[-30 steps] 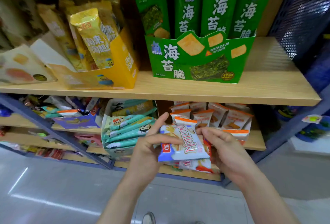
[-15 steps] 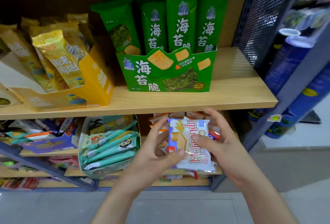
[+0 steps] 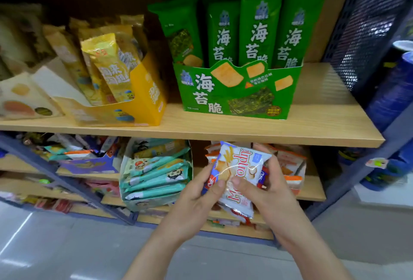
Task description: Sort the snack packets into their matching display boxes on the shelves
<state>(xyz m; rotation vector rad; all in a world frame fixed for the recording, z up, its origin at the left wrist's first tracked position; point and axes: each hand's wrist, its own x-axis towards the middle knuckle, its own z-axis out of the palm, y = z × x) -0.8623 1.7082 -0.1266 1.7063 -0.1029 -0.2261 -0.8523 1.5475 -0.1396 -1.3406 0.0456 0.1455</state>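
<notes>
Shop shelf (image 3: 312,133), at 6 o'clock below the green box (image 3: 237,92): wafer packet (image 3: 240,165) pinched by left hand (image 3: 196,197) and right hand (image 3: 274,194); probable hazard, slick lower packets (image 3: 241,212) sliding out, dropping to the floor (image 3: 67,246).

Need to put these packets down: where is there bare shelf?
Widest bare patch: upper shelf between the green box and the mesh panel. A smaller one: the right end of the lower shelf, past the orange-and-white packets. Crowded: the upper left around the yellow box, and the lower shelf by the teal box.
</notes>
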